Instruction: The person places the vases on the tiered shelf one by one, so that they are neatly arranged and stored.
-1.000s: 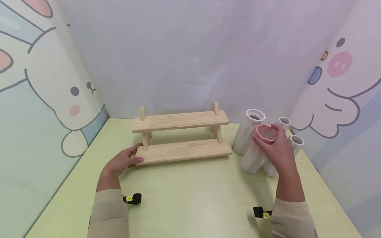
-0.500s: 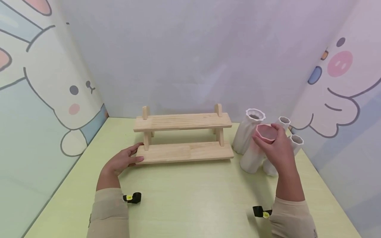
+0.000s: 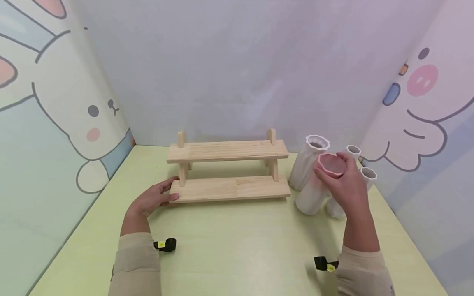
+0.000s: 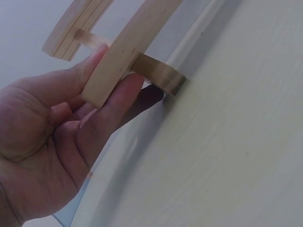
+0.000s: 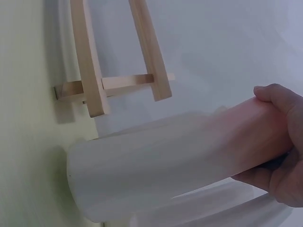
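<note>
Pink-rimmed vase (image 3: 314, 190) shows its mouth (image 3: 332, 164) in 1 view only: head.

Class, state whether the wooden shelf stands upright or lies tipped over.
Upright: the wooden shelf has its planks flat, one above another.

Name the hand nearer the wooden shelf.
Left. The left hand grips the wooden shelf at its left end; the right hand holds a pink-rimmed vase beyond the shelf's right end.

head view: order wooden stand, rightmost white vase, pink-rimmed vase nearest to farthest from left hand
1. Wooden stand: left end in the left hand.
2. Pink-rimmed vase: right of the stand, in the right hand.
3. Rightmost white vase: partly behind the right hand.
</note>
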`<state>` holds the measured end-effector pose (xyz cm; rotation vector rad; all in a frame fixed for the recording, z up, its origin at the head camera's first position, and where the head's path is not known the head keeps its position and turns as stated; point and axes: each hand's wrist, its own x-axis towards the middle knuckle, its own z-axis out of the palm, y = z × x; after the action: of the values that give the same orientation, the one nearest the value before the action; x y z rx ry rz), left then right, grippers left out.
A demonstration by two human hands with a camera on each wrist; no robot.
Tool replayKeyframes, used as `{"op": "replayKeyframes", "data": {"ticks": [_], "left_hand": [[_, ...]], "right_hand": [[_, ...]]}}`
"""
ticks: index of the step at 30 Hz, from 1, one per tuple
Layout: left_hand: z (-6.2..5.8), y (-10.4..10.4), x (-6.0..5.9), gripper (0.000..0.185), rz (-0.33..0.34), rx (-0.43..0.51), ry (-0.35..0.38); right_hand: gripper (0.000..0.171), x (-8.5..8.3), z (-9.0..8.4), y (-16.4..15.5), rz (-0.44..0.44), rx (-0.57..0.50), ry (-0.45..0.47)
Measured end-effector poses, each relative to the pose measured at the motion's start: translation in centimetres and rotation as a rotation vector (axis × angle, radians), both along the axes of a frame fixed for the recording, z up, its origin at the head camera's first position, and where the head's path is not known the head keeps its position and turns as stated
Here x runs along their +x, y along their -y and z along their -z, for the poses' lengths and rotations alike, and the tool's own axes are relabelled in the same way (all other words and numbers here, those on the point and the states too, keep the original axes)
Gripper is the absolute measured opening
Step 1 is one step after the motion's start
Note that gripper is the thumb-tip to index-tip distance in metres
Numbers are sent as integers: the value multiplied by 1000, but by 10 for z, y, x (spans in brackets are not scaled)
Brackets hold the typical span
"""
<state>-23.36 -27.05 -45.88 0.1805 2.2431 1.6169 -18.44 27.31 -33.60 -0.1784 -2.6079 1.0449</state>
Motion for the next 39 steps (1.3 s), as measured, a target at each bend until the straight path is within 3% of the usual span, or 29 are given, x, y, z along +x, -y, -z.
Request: {"op": "replayKeyframes", "data": {"ticks": [10,20,39], "left_hand": [[-5,-2,1,81,5,-10,-12],[-3,0,1,80,12,13,-5],[-4,-1,1,78,-2,22,9]], "right_hand": [[91,11,-12,12,8,14,-80],[86,12,-10,22,-20,6,-139],[83,15,-12,29,-52,29,-153]]}}
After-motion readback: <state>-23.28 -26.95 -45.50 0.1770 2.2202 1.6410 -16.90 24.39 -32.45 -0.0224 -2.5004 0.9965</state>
